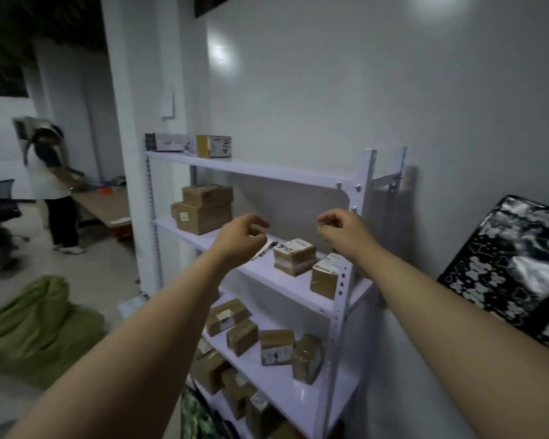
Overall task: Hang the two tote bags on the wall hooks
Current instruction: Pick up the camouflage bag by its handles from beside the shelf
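A pale wall [330, 90] fills the far side of the scene, and a white metal shelf unit [339, 299] stands against it, running from the near centre back toward a white pillar [121, 122]. To the right, a black tote bag [514, 270] with a white pattern hangs flat against the wall, just beside the shelf unit's right post; what it hangs from is out of view above it. At the near bottom edge, left of the shelf's foot, a scrap of green patterned fabric [194, 416] shows; whether it is the second bag cannot be told. A green sack [42, 321] slumps on the floor at left. Far left, another person [53, 185] stands at a low table [105, 204].

Both bare forearms reach out over the shelves. The left hand [240, 236] hovers above the second shelf with its fingers curled loosely inward, gripping nothing. The right hand [343, 231] hangs level with it, well apart, fingers bent toward the thumb in a loose pinch; nothing can be seen in it.

Brown cardboard boxes [203, 207] sit on every shelf, a yellow box [213, 146] on top, and a pen [267, 248] lies beneath the left hand.
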